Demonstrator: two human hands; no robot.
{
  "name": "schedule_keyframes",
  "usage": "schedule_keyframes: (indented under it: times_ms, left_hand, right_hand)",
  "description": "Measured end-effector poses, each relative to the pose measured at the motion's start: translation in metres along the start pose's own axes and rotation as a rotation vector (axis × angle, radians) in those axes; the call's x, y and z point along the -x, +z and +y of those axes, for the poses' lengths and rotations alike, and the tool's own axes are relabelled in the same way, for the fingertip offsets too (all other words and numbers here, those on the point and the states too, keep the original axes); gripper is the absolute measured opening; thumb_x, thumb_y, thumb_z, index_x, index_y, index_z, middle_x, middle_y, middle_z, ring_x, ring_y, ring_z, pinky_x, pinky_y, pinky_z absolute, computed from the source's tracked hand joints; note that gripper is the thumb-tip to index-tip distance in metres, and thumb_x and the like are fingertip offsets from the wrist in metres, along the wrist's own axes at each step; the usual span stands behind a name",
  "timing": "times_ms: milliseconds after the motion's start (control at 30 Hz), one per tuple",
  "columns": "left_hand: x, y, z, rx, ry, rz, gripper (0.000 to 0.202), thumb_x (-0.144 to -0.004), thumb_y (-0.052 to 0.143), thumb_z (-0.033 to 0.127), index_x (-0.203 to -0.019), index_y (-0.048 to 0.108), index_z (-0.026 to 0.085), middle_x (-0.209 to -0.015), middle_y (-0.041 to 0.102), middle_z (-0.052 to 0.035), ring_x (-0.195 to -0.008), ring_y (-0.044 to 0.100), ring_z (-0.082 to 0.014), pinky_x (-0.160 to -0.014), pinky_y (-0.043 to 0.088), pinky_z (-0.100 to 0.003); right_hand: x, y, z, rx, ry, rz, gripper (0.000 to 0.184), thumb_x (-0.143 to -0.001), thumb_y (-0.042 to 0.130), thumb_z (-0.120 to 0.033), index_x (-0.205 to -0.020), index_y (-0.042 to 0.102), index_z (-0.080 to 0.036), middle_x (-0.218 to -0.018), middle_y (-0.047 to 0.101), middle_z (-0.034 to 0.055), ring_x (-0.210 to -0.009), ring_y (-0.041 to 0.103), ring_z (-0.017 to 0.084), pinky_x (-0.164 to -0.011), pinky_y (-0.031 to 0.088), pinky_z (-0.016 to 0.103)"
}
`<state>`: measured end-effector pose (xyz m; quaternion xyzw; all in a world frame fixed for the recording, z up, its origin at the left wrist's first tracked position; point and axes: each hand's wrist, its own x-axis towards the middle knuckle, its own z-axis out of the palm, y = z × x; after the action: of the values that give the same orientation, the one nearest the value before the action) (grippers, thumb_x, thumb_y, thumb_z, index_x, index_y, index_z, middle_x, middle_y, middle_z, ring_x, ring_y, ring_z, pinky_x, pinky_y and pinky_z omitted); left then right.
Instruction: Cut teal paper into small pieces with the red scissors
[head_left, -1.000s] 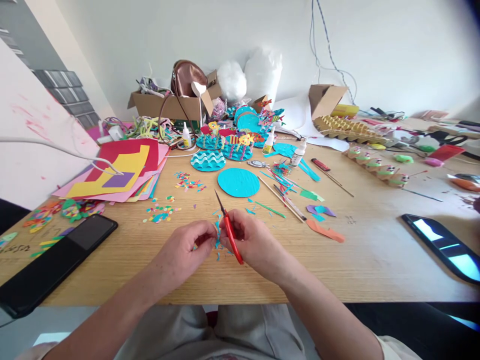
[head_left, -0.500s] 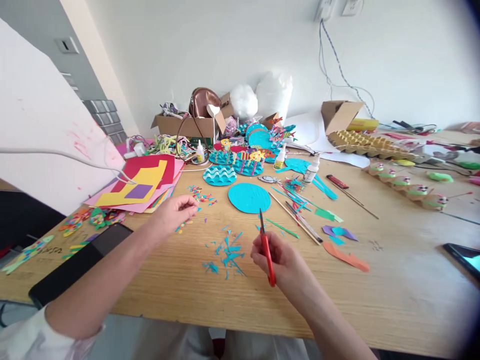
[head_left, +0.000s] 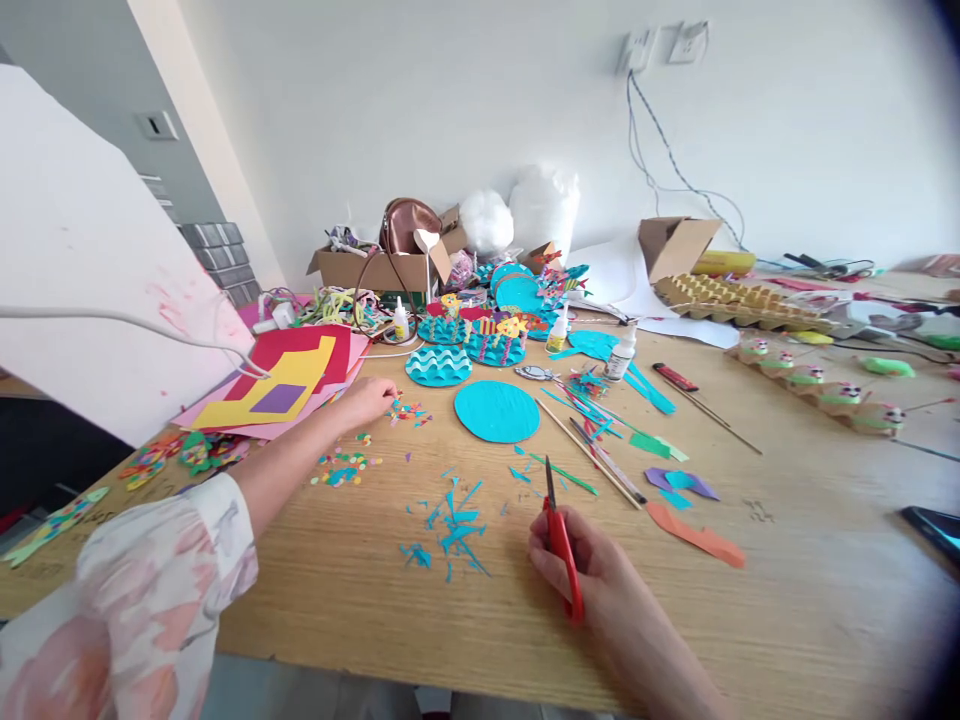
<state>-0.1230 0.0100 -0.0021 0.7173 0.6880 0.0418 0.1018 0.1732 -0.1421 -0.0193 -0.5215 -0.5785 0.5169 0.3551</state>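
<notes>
Red-handled scissors [head_left: 564, 555] are in my right hand [head_left: 581, 555], closed round the handles low over the table front, with the dark blades pointing away from me. My left hand [head_left: 371, 402] is stretched out to a small heap of coloured paper bits [head_left: 409, 411], its fingers bent together at the heap's left edge; whatever they pinch is hidden. Beyond the scissors lies a flat blue oval disc [head_left: 496, 411]. Blue paper scraps [head_left: 459, 530] are strewn between my hands, and round paper dots [head_left: 346, 468] lie below my left wrist.
Coloured paper sheets [head_left: 281, 385] are stacked at left. Behind the disc stand a wavy blue piece [head_left: 439, 366], decorated fish pieces [head_left: 499, 340] and glue bottles [head_left: 621, 355]. Thin sticks [head_left: 589, 452] and an orange strip [head_left: 697, 535] lie right. An egg-carton row [head_left: 817, 385] sits far right.
My left hand has reached forward to the coloured bits, and its sleeve now covers the black object at left. My right hand has shifted right and nearer me with the scissors.
</notes>
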Motion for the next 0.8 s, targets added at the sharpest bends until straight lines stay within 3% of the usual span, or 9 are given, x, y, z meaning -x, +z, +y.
schedule_keyframes:
  times_ms: [200,500,700,800]
  left_hand:
    - [-0.014,0.007,-0.012,-0.102,0.011,-0.019,0.029,-0.086,0.051,0.029,-0.112,0.052,0.017,-0.114,0.055,-0.008,-0.094,0.057,-0.0198,-0.079,0.049,-0.04]
    - [-0.008,0.005,-0.008,-0.154,0.027,0.031,0.03,-0.086,0.051,0.03,-0.112,0.051,0.016,-0.113,0.055,-0.008,-0.094,0.057,-0.0196,-0.078,0.049,-0.04]
    - [0.01,-0.009,0.021,-0.121,0.135,0.093,0.018,-0.083,0.046,0.018,-0.088,0.063,0.013,-0.085,0.065,-0.0071,-0.083,0.06,-0.0217,-0.069,0.045,-0.032]
    - [0.033,-0.009,0.051,-0.067,0.306,0.01,0.017,-0.078,0.047,0.015,-0.084,0.064,0.016,-0.079,0.066,-0.0037,-0.076,0.06,-0.0169,-0.065,0.041,-0.025]
  right_hand:
    - [-0.001,-0.001,0.004,-0.031,-0.017,-0.001,0.019,-0.066,0.058,-0.035,-0.07,0.048,-0.019,-0.064,0.049,-0.0013,-0.06,0.046,0.014,-0.054,0.035,0.024]
    - [-0.004,-0.002,0.014,-0.037,-0.056,-0.016,0.019,-0.066,0.059,-0.035,-0.071,0.05,-0.019,-0.064,0.049,-0.0014,-0.059,0.046,0.014,-0.052,0.034,0.024]
    - [-0.002,-0.002,0.013,-0.049,-0.055,-0.034,0.018,-0.069,0.058,-0.034,-0.074,0.049,-0.019,-0.066,0.048,-0.0019,-0.06,0.045,0.013,-0.052,0.033,0.023]
    - [-0.001,-0.002,0.015,-0.064,-0.077,-0.051,0.016,-0.07,0.057,-0.031,-0.076,0.048,-0.019,-0.066,0.048,-0.002,-0.062,0.046,0.013,-0.054,0.034,0.023]
